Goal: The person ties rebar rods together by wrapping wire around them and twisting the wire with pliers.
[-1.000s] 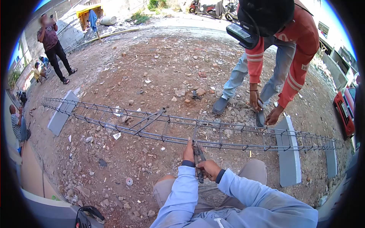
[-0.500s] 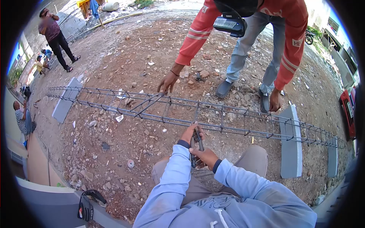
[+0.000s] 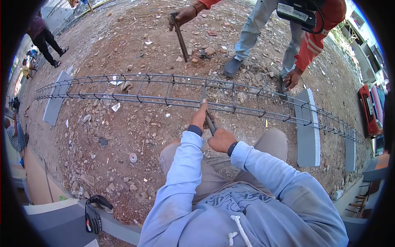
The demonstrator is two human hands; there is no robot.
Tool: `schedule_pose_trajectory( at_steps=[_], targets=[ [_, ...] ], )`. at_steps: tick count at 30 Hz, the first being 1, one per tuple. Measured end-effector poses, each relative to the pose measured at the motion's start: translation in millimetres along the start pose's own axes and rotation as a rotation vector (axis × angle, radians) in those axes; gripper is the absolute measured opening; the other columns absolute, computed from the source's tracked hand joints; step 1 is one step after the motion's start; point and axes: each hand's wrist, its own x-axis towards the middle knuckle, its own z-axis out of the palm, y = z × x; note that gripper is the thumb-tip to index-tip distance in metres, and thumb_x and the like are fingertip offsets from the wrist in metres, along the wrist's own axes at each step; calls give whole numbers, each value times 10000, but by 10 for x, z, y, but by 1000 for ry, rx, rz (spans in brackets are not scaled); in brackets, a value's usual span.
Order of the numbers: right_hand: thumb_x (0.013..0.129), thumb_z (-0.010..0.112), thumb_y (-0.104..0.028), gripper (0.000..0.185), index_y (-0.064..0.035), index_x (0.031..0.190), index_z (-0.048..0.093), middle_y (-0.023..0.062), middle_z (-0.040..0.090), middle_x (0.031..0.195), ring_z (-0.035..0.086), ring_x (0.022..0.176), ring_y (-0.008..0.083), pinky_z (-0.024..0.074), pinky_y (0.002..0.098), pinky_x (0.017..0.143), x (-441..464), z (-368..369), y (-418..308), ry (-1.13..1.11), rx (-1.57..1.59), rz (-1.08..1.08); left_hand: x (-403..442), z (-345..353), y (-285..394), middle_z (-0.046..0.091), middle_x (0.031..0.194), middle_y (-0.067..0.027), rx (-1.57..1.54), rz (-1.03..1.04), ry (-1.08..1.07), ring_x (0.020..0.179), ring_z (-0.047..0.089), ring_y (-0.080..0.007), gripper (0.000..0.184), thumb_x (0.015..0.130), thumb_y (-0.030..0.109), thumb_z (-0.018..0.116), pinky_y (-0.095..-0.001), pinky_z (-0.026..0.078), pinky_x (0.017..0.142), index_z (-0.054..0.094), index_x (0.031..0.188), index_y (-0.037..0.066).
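Observation:
A long rebar cage [image 3: 164,99] of thin bars and square stirrups stretches across in front of me. My right hand [image 3: 222,140] is closed around the handles of dark metal pincers [image 3: 210,122], whose head points up toward the cage's near lower bar. My left hand [image 3: 199,117] is beside the pincers, one finger reaching up to that bar near a stirrup. Its other fingers are curled, and what they hold, if anything, is hidden. Across the cage, a co-worker's hand [image 3: 185,16] holds a long dark metal tool [image 3: 181,41] above the ground.
Grey slabs [image 3: 308,136] support the cage at the right and left [image 3: 57,99]. The co-worker's other hand [image 3: 292,78] hangs near the cage. Rubble and stones cover the ground, with a small roll [image 3: 133,157] lying on it. A black strap [image 3: 94,214] rests on a ledge at lower left.
The co-worker's hand has lifted the long tool off the cage, up and away. My hands have moved up closer to the near bar, and my right hand has tightened round the pincers' handles.

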Motion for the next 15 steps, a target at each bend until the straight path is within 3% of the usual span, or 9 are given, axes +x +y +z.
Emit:
schedule_pose_trajectory(
  at_steps=[2,3,4,6,9,10,13,15],
  targets=[
    [789,508,-185,354,96,1004,516,252,619,929,657,832,294,532,412,698,34,-167,-64,-300,287,4,-10,-105,-44,635,798,-129,-71,76,-26,679,628,-238,525,851,585,506,-373,522,608,540,905,64],
    [798,499,-177,347,89,1020,521,232,626,927,657,806,293,535,407,671,27,-145,-28,-348,580,28,26,-141,-68,638,818,-130,-104,115,-42,706,631,-243,541,844,605,502,-379,525,634,541,909,69],
    [807,490,-169,341,82,1036,527,212,634,925,657,780,291,539,402,645,29,-96,39,-389,873,52,140,-151,-99,644,869,-139,-195,124,-65,772,635,-256,531,853,565,518,-405,526,687,545,955,44],
    [841,494,-157,284,51,1025,553,136,642,866,649,720,247,549,396,611,112,36,271,-559,1397,-3,194,-66,-141,638,862,-136,-379,18,-215,752,631,-259,503,868,508,525,-419,529,690,544,986,19],
    [877,503,-212,286,33,1010,566,140,646,875,653,731,248,554,394,629,114,294,439,-744,1679,-142,-20,10,-123,603,786,-100,-514,2,-283,687,606,-243,376,904,336,523,-417,532,663,536,1031,-18],
    [915,490,-294,339,20,1016,568,137,647,866,654,722,253,555,373,624,125,315,457,-723,1629,-123,-3,-20,-157,590,762,-86,-491,36,-281,666,596,-230,344,909,312,518,-406,530,646,536,1023,-12],
    [908,517,-365,407,24,1015,566,134,651,848,654,707,248,558,352,613,114,264,429,-709,1479,-37,81,-79,-190,553,702,-40,-512,26,-382,607,563,-176,233,908,260,528,-356,511,572,536,943,30],
    [827,624,-445,501,20,1009,571,143,652,834,658,723,236,541,310,609,-9,170,345,-462,1191,54,87,-129,-140,566,716,-42,-459,-25,-397,623,575,-175,191,891,240,549,-352,509,554,546,914,51]
  ],
)
